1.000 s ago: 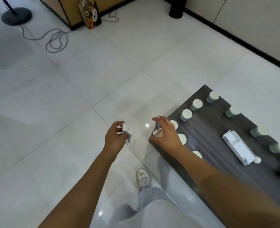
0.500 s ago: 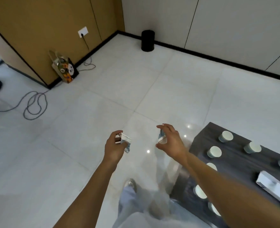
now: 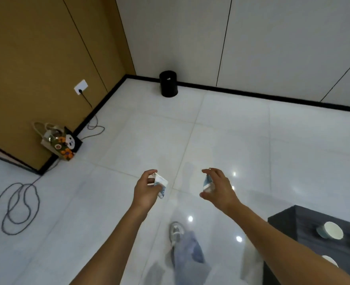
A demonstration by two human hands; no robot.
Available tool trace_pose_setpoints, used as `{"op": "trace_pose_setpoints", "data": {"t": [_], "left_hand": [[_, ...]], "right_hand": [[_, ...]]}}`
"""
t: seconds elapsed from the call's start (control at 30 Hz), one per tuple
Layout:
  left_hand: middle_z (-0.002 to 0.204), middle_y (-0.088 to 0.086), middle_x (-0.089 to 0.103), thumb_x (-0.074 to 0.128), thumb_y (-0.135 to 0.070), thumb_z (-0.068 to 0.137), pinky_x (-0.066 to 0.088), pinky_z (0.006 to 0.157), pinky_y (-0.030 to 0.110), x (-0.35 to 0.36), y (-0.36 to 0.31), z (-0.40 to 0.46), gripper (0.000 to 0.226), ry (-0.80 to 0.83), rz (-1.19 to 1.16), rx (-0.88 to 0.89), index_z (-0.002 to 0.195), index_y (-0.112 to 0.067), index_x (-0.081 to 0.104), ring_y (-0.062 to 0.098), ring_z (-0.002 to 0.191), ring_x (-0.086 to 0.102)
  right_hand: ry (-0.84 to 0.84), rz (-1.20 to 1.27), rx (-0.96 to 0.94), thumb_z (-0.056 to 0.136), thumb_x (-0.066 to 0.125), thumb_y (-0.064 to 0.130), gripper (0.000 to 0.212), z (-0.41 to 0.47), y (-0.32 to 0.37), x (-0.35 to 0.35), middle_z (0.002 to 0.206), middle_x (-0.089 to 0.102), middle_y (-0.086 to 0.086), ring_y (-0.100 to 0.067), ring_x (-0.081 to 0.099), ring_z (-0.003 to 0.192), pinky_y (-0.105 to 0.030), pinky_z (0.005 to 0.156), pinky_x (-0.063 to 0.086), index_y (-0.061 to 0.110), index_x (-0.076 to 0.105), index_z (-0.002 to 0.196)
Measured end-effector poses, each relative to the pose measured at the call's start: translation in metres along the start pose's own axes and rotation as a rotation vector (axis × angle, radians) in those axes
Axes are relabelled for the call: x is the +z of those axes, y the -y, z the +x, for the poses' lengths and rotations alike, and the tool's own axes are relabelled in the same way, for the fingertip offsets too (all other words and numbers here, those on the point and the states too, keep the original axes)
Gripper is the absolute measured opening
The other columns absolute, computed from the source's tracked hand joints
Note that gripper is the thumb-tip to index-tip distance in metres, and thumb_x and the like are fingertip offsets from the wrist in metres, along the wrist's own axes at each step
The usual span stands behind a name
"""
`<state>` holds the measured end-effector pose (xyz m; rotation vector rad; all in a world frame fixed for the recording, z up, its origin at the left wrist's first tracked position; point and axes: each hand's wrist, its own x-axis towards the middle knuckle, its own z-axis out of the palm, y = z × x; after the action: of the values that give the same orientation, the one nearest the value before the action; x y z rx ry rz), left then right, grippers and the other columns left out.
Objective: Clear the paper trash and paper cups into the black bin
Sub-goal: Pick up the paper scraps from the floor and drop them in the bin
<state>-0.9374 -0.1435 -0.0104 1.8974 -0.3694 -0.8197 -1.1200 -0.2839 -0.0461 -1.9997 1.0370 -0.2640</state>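
My left hand grips a white paper cup with blue print, held out over the white floor tiles. My right hand holds a second paper cup between thumb and fingers. The black bin stands far ahead against the white wall, near the room's corner. At the lower right is the corner of a dark wooden table with paper cups on it, one lying near the edge and another partly hidden by my right arm.
A patterned tote bag leans against the brown wall panel at left. A grey cable loops over the floor from a wall socket. My shoe and trouser leg show below. Open tiled floor lies between me and the bin.
The view has swung up and away from the table toward the bin, which appears closer. Both hands keep hold of their cups; the table has slid to the lower right.
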Motion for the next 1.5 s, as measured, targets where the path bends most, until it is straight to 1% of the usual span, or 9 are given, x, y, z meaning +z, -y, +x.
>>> {"op": "trace_pose_setpoints", "data": {"t": [0.27,0.53,0.63,0.77,1.0,1.17,1.27,1.4,1.5], "left_hand": [[0.106,0.002,0.058,0.062,-0.001,0.085,0.044,0.061,0.017,-0.035,-0.119,0.215,0.041,-0.013,0.074,0.087,0.118,-0.024,0.056,0.018,0.093,0.058],[0.108,0.007,0.059,0.060,0.001,0.087,0.051,0.075,0.028,-0.043,-0.182,0.415,0.040,0.008,0.040,0.041,0.120,-0.021,0.057,0.024,0.097,0.061],[0.107,0.009,0.060,0.059,0.003,0.086,0.051,0.079,0.032,-0.046,-0.211,0.510,0.040,-0.002,0.027,0.046,0.120,-0.018,0.057,0.026,0.097,0.061],[0.108,0.009,0.060,0.060,0.004,0.085,0.052,0.082,0.036,-0.049,-0.258,0.623,0.040,0.031,0.051,0.028,0.117,-0.021,0.057,0.026,0.098,0.060],[0.108,0.013,0.059,0.063,0.007,0.083,0.049,0.073,0.029,-0.016,-0.339,0.791,0.043,0.134,0.070,0.049,0.119,-0.016,0.057,0.025,0.094,0.059],[0.106,0.009,0.063,0.063,0.002,0.082,0.047,0.062,0.024,0.021,-0.387,0.922,0.041,0.120,0.069,0.040,0.113,-0.024,0.058,0.022,0.087,0.062],[0.109,0.006,0.064,0.062,0.003,0.083,0.047,0.063,0.021,0.040,-0.418,0.986,0.041,0.122,0.050,-0.003,0.113,-0.025,0.057,0.018,0.089,0.062],[0.113,0.007,0.061,0.062,0.003,0.084,0.050,0.075,0.029,0.053,-0.463,1.072,0.041,0.095,0.046,-0.032,0.117,-0.022,0.056,0.025,0.099,0.061],[0.113,0.009,0.061,0.061,0.004,0.085,0.050,0.074,0.029,0.060,-0.491,1.132,0.043,0.078,0.042,-0.053,0.122,-0.016,0.056,0.025,0.099,0.061]], "right_hand": [[-0.002,0.026,-0.040,0.073,0.079,0.017,0.070,0.234,0.083,-0.002,0.142,0.037,0.007,-0.020,0.042,0.122,-0.025,0.094,0.041,0.029,0.045,0.134],[0.021,-0.028,-0.080,0.075,0.078,0.021,0.072,0.449,0.131,0.005,0.145,0.034,0.007,-0.021,0.040,0.125,-0.024,0.097,0.037,0.031,0.043,0.137],[0.003,-0.026,-0.053,0.075,0.078,0.021,0.073,0.544,0.150,0.005,0.146,0.032,0.006,-0.021,0.038,0.127,-0.024,0.097,0.036,0.030,0.042,0.138],[0.016,-0.036,-0.005,0.075,0.078,0.021,0.075,0.651,0.179,-0.004,0.147,0.031,0.005,-0.022,0.038,0.128,-0.027,0.100,0.037,0.030,0.041,0.139],[-0.042,-0.058,0.037,0.075,0.079,0.023,0.074,0.818,0.199,-0.039,0.147,0.032,0.005,-0.024,0.039,0.127,-0.031,0.104,0.037,0.029,0.041,0.139],[-0.052,-0.085,0.049,0.075,0.079,0.024,0.074,0.956,0.191,-0.064,0.147,0.033,0.003,-0.026,0.040,0.126,-0.032,0.104,0.037,0.029,0.041,0.139],[-0.025,-0.086,0.057,0.075,0.079,0.023,0.073,1.039,0.192,-0.080,0.146,0.034,0.001,-0.026,0.041,0.125,-0.032,0.103,0.038,0.027,0.042,0.138],[0.016,-0.115,0.044,0.076,0.078,0.022,0.073,1.148,0.204,-0.100,0.146,0.034,-0.001,-0.026,0.042,0.124,-0.032,0.102,0.040,0.023,0.041,0.139],[0.031,-0.108,0.048,0.075,0.079,0.020,0.073,1.218,0.214,-0.106,0.144,0.036,-0.001,-0.026,0.042,0.122,-0.030,0.097,0.041,0.022,0.043,0.138]]}}
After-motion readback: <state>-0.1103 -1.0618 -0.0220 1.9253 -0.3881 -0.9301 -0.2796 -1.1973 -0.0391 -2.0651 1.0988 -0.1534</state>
